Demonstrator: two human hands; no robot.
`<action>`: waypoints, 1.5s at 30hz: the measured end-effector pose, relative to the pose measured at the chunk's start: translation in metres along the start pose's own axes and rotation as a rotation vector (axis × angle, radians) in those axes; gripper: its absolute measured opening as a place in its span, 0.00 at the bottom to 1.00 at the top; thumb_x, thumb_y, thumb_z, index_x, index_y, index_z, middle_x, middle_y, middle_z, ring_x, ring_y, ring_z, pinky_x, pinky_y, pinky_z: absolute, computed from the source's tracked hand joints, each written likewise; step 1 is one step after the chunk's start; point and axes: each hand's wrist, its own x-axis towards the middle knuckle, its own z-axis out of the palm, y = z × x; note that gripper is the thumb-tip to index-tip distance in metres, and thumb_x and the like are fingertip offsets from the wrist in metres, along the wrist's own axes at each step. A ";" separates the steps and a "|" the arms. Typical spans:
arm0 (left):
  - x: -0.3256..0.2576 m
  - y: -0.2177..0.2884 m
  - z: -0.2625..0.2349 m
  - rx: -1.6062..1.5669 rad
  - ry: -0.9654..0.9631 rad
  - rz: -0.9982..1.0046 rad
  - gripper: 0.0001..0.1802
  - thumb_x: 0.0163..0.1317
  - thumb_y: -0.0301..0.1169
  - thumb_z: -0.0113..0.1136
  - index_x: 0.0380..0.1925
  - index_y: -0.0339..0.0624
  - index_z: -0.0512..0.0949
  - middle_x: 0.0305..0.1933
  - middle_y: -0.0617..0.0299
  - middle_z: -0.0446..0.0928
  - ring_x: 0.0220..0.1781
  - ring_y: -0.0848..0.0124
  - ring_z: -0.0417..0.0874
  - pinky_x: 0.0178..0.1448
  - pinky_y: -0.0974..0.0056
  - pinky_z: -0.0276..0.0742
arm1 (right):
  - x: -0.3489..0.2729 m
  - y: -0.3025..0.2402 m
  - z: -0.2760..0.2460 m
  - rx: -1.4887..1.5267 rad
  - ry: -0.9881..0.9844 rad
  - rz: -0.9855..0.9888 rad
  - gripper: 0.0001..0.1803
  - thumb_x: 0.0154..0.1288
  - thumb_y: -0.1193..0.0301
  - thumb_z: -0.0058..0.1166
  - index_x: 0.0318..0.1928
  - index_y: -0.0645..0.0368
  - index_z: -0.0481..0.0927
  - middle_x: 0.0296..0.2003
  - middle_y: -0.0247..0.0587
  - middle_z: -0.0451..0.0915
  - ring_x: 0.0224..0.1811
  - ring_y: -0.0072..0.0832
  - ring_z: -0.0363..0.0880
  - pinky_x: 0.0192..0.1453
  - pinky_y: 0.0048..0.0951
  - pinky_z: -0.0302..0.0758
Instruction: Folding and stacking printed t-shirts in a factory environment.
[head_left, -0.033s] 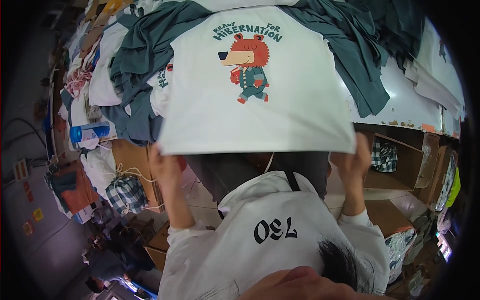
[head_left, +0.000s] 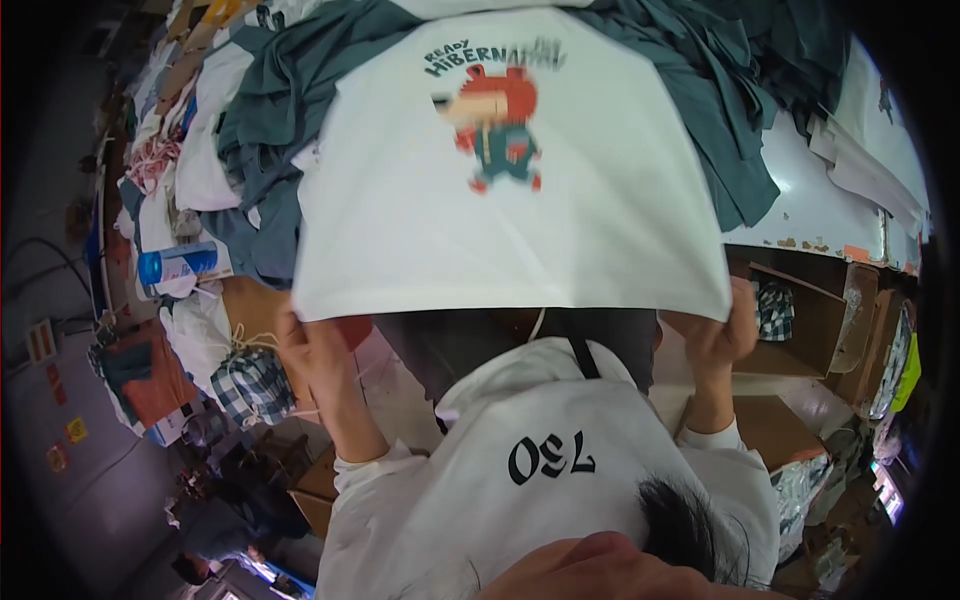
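A white shirt (head_left: 420,245) with dark green sleeves and a printed red bear lies stretched toward me over the table's near edge. My left hand (head_left: 318,350) grips its left hem corner, fingers closed on the cloth. At the opposite corner, my right hand (head_left: 725,325) pinches the hem too. Between the two hands the hem hangs almost straight and taut above my lap. The print is partly smeared by motion. The shirt's upper end runs out at the top of the view.
On the left, piled green and white garments (head_left: 265,150) cover the table beside a blue cylindrical container (head_left: 178,264). White tabletop (head_left: 815,205) shows at the right. Below it stands an open cardboard box (head_left: 800,335). A checked cloth bundle (head_left: 252,385) sits at lower left. Another person (head_left: 225,520) is farther off.
My hands have moved slightly apart and pulled the hem wider and a little closer to me. The printed bear has shifted slightly upward and left.
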 end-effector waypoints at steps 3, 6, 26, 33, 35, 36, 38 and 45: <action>0.009 -0.020 -0.006 0.207 0.021 -0.004 0.08 0.74 0.28 0.56 0.46 0.35 0.78 0.40 0.60 0.81 0.38 0.75 0.80 0.45 0.72 0.76 | -0.017 0.040 0.003 -0.296 -0.421 0.127 0.03 0.64 0.77 0.55 0.36 0.64 0.78 0.29 0.56 0.76 0.25 0.40 0.78 0.31 0.35 0.73; -0.001 -0.062 -0.026 0.179 -0.014 -0.115 0.09 0.74 0.31 0.57 0.45 0.37 0.78 0.35 0.67 0.79 0.35 0.82 0.76 0.41 0.74 0.74 | -0.025 0.052 0.013 -0.244 -0.424 0.224 0.05 0.60 0.79 0.59 0.30 0.66 0.76 0.20 0.49 0.72 0.21 0.33 0.75 0.27 0.32 0.71; 0.224 0.065 0.103 -0.582 -0.487 -0.101 0.20 0.72 0.37 0.53 0.59 0.39 0.69 0.59 0.49 0.76 0.61 0.55 0.79 0.66 0.40 0.76 | 0.231 0.081 0.032 1.542 -0.843 0.409 0.22 0.77 0.67 0.45 0.64 0.67 0.66 0.59 0.56 0.76 0.63 0.46 0.76 0.66 0.52 0.77; 0.464 0.058 0.266 -0.638 -0.382 -0.005 0.10 0.67 0.29 0.56 0.45 0.37 0.77 0.41 0.59 0.79 0.45 0.66 0.78 0.52 0.62 0.73 | 0.463 0.062 0.203 1.061 0.192 0.438 0.20 0.76 0.72 0.46 0.65 0.60 0.70 0.57 0.49 0.78 0.55 0.43 0.80 0.62 0.48 0.74; 0.509 0.034 0.279 -0.596 -0.479 0.116 0.11 0.68 0.30 0.53 0.47 0.37 0.75 0.44 0.58 0.79 0.47 0.67 0.77 0.54 0.62 0.72 | 0.492 0.125 0.265 1.238 0.230 0.365 0.20 0.75 0.72 0.46 0.64 0.64 0.71 0.58 0.56 0.78 0.60 0.49 0.77 0.65 0.48 0.72; 0.511 0.011 0.320 -0.327 -0.327 0.277 0.11 0.68 0.30 0.52 0.47 0.36 0.75 0.45 0.56 0.79 0.47 0.68 0.77 0.55 0.63 0.72 | 0.520 0.204 0.270 1.118 0.104 0.258 0.19 0.76 0.71 0.47 0.63 0.64 0.72 0.54 0.50 0.80 0.58 0.39 0.78 0.64 0.40 0.73; 0.503 -0.050 0.373 -0.094 -0.175 0.368 0.12 0.65 0.25 0.51 0.48 0.34 0.76 0.47 0.53 0.78 0.48 0.66 0.78 0.55 0.63 0.73 | 0.514 0.299 0.282 0.849 -0.005 0.303 0.20 0.76 0.69 0.51 0.64 0.63 0.72 0.50 0.43 0.82 0.54 0.28 0.79 0.62 0.28 0.74; 0.461 -0.125 0.333 0.834 -0.175 0.324 0.43 0.65 0.54 0.54 0.76 0.52 0.57 0.81 0.49 0.52 0.82 0.46 0.46 0.77 0.27 0.25 | 0.416 0.210 0.314 -0.142 -0.497 0.071 0.31 0.74 0.57 0.54 0.70 0.60 0.69 0.66 0.47 0.73 0.68 0.37 0.70 0.73 0.32 0.62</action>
